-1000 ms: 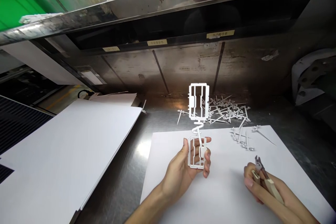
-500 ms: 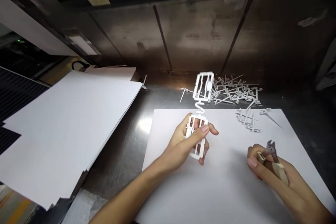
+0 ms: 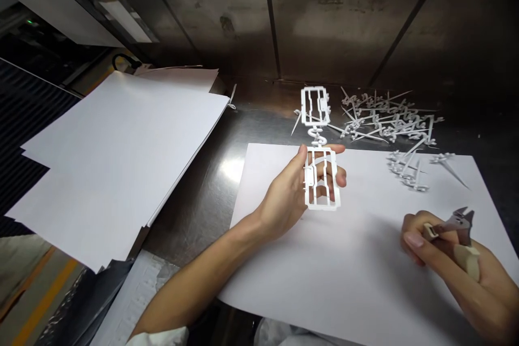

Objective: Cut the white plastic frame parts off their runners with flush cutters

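Note:
My left hand [image 3: 292,189] holds a white moulded plastic piece [image 3: 320,173]: two rectangular frames joined by a curly runner. The near frame rests on my fingers, and the far frame [image 3: 314,105] sticks out over the steel bench. My right hand [image 3: 441,259] rests on a white paper sheet [image 3: 344,270] at the lower right, gripping small cutting pliers [image 3: 456,227] with beige handles, jaws pointing right. The two hands are well apart.
A heap of cut white plastic runners [image 3: 389,119] lies behind the sheet, with a few more [image 3: 413,170] on its far right corner. A stack of large white sheets [image 3: 113,146] covers the left of the steel bench [image 3: 211,194]. A metal back wall [image 3: 324,16] rises behind.
My head has tilted down, so the shelf above dropped out of view. My left hand turned the plastic piece flatter, face up. My right hand shifted slightly right with the pliers.

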Tool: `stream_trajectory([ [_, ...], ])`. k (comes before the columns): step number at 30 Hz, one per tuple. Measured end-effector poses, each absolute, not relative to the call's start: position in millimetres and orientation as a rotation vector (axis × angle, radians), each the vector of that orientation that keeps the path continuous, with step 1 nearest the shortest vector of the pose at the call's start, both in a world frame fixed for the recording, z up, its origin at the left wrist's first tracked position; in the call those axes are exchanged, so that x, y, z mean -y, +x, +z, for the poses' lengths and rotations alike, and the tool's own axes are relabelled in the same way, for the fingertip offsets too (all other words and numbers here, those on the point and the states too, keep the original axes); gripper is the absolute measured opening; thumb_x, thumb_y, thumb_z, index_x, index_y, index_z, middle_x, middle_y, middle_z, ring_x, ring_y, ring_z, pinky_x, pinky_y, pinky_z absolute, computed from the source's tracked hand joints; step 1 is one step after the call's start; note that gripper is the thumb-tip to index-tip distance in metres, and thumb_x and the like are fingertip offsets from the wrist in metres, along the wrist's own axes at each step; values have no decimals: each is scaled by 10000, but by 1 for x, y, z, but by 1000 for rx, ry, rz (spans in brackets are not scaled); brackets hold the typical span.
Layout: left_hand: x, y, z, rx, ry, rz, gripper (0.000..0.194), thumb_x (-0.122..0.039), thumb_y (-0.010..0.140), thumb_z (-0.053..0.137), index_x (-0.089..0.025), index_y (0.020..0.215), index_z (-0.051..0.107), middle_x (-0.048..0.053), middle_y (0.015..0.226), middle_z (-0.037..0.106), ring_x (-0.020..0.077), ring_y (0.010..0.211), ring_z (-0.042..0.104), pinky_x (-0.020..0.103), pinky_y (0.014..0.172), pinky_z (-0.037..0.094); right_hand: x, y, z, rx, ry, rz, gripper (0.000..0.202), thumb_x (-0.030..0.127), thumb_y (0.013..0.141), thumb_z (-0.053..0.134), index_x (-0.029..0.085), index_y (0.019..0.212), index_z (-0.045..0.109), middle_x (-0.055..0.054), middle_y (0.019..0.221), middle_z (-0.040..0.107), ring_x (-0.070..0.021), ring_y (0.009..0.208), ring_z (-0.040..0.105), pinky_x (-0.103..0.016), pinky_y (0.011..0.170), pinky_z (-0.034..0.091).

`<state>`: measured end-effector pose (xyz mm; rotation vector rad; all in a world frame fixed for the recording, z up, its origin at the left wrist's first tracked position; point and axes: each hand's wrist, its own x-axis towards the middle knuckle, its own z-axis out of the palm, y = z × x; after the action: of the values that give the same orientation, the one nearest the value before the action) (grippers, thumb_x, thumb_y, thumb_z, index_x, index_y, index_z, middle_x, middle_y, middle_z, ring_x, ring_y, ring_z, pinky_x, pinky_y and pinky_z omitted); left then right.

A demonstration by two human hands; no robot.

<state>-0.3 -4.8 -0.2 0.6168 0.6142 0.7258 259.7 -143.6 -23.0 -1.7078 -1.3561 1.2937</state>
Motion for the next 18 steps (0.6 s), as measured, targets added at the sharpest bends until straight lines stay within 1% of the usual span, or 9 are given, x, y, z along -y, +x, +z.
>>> stream_trajectory([
  [2,4,-1,0,-591,619,736,538,-615,1096,531,-195,1391,690,66,970,675,172,808,601,247,755,513,144,260,-23,1336,-1726,1297,423,557,1210,534,242,928,530,-27,895,390,-261,815,397,-318,640,389],
  [7,4,-1,3,-560,627,731,535,-631,1102,505,-220,1393,689,62,973,669,174,806,590,250,754,506,144,259,-21,1317,-1748,1306,453,600,1194,547,241,919,531,-31,891,380,-264,789,400,-316,621,390],
  [10,5,0,3,-571,668,757,531,-616,1114,486,-216,1405,677,60,967,667,171,822,577,241,765,492,143,256,-19,1306,-1732,1308,467,597,1202,541,237,903,533,-29,891,368,-258,791,389,-299,624,396],
  [14,10,2,3,-578,721,760,529,-587,1141,409,-202,1386,676,71,990,669,171,874,559,240,798,469,142,252,-19,1233,-1732,1313,485,605,1203,542,235,890,562,-28,874,367,-252,794,392,-274,639,411],
  [16,13,3,3,-571,701,731,534,-584,1148,370,-206,1381,668,75,998,668,178,909,583,254,836,471,141,251,-21,1217,-1721,1312,488,623,1193,556,237,896,589,-23,858,385,-244,784,425,-255,676,437],
  [18,16,4,3,-555,661,705,552,-600,1143,353,-207,1385,656,83,1006,667,205,965,628,307,927,498,140,251,-24,1211,-1732,1291,496,656,1163,593,237,899,613,-23,849,425,-241,773,471,-250,702,463],
])
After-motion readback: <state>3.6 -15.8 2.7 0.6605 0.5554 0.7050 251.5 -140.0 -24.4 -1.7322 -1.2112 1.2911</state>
